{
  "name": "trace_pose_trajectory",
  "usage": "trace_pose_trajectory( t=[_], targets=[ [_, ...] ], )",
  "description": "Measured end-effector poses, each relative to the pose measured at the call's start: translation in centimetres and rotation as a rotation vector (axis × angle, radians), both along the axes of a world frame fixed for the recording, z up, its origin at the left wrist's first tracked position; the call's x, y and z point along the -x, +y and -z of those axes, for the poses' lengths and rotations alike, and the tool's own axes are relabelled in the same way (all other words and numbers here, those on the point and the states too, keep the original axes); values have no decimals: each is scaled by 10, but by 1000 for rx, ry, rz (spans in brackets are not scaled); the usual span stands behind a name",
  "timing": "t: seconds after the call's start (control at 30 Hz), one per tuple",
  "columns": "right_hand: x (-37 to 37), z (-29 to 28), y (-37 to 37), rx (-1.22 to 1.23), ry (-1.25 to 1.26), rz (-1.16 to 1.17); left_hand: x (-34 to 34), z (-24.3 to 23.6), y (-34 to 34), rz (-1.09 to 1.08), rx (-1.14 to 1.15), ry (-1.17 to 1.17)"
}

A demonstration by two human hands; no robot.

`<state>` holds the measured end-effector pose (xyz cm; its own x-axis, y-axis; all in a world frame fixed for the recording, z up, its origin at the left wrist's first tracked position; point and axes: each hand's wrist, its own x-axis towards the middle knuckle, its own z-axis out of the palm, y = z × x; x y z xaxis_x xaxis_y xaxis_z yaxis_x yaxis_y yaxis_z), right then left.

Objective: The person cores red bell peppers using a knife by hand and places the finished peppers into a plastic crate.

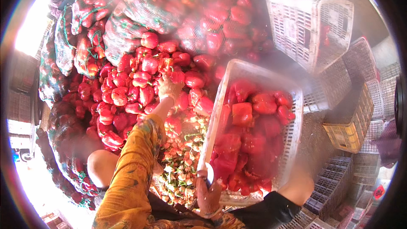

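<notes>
Left hand (170, 88) rested on the heaped red peppers (119, 96), beyond the left edge of the white crate (214, 122) — grip unclear; right hand (208, 198) by its near-left corner, hold uncertain. Cut-looking peppers (242, 114) part-filled it, trimmings (178, 167) alongside — many whole ones looked undone

The left arm (135, 167), sleeved in patterned yellow, stretches well forward, ending in the left hand (170, 88), its back turned upward. The right hand (207, 198) sits low between the bare knees (101, 168), its grip unclear.
</notes>
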<state>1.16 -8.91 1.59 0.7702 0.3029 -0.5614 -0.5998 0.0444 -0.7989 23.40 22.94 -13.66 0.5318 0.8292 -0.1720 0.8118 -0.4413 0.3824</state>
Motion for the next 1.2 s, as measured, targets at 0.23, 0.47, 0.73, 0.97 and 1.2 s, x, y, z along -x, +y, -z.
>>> trace_pose_trajectory(
  t=[0.23, 0.47, 0.73, 0.97, 1.2],
  targets=[
    [16, 15, -5, 7, 88, 84, -29, 6, 2, -83, 95, 125],
    [-5, 4, 2, 25, -10, -4, 42, 35, 6, -154, 193, -324],
    [-6, 8, -3, -66, 36, 123, 45, 33, 3, -241, 853, -923],
    [5, 9, 4, -49, 92, 208, -2, 65, 27, -231, 229, -427],
    [6, 7, -1, -12, 173, 190, -17, 17, 11, -278, 241, -207]
  ],
)
